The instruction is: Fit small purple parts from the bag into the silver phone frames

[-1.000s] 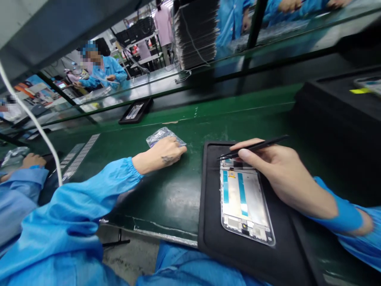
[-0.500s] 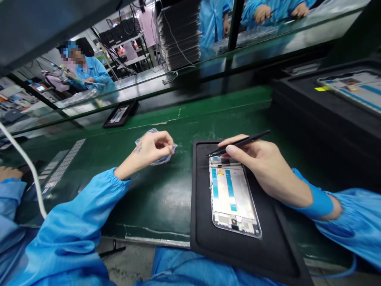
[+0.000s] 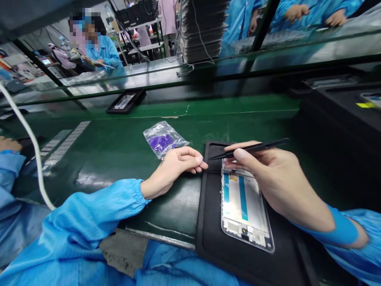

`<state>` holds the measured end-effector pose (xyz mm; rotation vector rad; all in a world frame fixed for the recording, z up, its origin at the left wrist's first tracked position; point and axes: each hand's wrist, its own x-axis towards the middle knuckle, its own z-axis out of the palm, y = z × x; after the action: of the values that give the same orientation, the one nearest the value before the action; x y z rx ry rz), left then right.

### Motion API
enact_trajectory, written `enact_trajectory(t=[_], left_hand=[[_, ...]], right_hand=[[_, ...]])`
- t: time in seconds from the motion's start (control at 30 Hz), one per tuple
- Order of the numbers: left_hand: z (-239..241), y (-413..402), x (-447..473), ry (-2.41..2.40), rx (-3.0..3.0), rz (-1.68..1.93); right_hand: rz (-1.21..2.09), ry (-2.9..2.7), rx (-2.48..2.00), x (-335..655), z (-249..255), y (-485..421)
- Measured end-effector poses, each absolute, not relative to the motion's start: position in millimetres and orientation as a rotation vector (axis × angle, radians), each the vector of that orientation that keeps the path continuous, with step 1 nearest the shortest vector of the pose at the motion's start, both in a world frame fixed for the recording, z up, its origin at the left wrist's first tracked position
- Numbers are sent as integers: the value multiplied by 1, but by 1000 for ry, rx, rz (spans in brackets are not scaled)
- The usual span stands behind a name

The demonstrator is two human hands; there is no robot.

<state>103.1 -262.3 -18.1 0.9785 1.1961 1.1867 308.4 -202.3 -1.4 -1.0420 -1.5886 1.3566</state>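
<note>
In my right hand (image 3: 276, 178) is a pair of black tweezers (image 3: 253, 149), their tips pointing left toward my left fingers. My left hand (image 3: 181, 165) is closed in a pinch just left of those tips; a tiny dark speck shows at its fingertips, too small to name. Below my right hand a phone frame (image 3: 250, 202) with blue strips and a small orange flex piece lies in a black foam tray (image 3: 210, 222). Behind my left hand lies a clear plastic bag (image 3: 175, 139) with small purple pieces (image 3: 160, 142) inside.
Farther back sits a small black tray (image 3: 126, 101) holding another part. Grey strips (image 3: 67, 147) lie at left beside a white cable (image 3: 32, 139) and a co-worker's hand (image 3: 10, 145). Stacked black trays (image 3: 336, 131) stand at right. Co-workers sit beyond the green bench (image 3: 119, 143).
My left hand has moved right and toward me, from over the plastic bag to near the tweezer tips, uncovering the bag. My right hand still holds the tweezers over the tray. The view has shifted.
</note>
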Motion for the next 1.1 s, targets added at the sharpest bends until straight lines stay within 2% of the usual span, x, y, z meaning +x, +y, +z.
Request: enact_trajectory(t=[0.37, 1.1], left_hand=[[-25, -260, 105, 1259, 1143, 1191], [-29, -262, 106, 1256, 1342, 1214]], right_hand=[[1600, -1453, -1005, 302, -14, -196], [1637, -1411, -957, 302, -17, -197]])
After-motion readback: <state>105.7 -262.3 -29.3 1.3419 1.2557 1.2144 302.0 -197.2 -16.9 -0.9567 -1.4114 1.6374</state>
